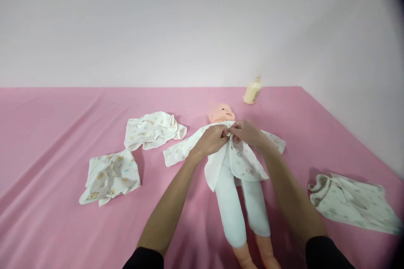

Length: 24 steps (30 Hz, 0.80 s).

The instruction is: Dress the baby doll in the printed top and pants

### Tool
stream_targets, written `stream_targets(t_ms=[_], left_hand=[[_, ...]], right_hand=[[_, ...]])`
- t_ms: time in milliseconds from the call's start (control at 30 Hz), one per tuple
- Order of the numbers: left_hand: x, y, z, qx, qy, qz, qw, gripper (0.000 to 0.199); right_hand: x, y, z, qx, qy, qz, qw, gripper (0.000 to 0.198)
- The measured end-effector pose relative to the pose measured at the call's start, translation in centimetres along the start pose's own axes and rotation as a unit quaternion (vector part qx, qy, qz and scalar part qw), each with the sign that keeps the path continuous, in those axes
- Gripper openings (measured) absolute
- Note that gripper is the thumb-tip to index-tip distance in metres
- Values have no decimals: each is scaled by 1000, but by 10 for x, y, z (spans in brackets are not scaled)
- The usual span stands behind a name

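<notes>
A baby doll (223,112) lies on its back on the pink sheet, its head away from me and its feet toward me. It wears a white printed baby shirt (248,164) whose front hangs apart below the chest, over a pale cloth body and legs. My left hand (214,138) pinches the shirt's front edge near the neckline. Right beside it, my right hand (244,132) pinches the other front edge. The fingertips almost meet at the doll's upper chest, and they hide whatever fastening is there. Both sleeves stretch out sideways.
Two crumpled white printed baby garments lie to the left, one garment (153,130) farther back and another garment (112,176) nearer. A further garment (353,201) lies at right. Behind the doll stands a pump bottle (252,91). White walls (151,29) border the pink sheet (63,143).
</notes>
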<state>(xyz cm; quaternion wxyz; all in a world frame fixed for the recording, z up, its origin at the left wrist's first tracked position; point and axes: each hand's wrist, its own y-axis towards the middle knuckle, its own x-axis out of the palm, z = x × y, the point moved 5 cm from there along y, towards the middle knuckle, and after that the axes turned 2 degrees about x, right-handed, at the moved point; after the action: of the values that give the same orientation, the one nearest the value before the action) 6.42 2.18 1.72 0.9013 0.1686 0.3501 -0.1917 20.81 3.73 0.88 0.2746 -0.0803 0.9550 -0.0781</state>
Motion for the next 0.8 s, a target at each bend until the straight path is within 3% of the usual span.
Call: stream_targets(t_ms=[167, 233, 333, 600, 800], left_hand=[[-7, -1, 5, -1, -18, 28, 999, 4], [-8, -2, 0, -21, -34, 29, 999, 12], [-8, -3, -8, -53, -47, 11, 997, 28], [-11, -8, -4, -96, -139, -64, 983, 30], [-11, -8, -4, -93, -156, -66, 981, 27]], right_hand=[[-5, 4, 4, 2, 99, -7, 995, 9], [-6, 5, 4, -1, 143, -15, 990, 7], [-6, 5, 2, 10, 180, -13, 984, 6], [-4, 5, 0, 6, 220, -4, 976, 6], [-3, 6, 1, 6, 250, -20, 968, 8]])
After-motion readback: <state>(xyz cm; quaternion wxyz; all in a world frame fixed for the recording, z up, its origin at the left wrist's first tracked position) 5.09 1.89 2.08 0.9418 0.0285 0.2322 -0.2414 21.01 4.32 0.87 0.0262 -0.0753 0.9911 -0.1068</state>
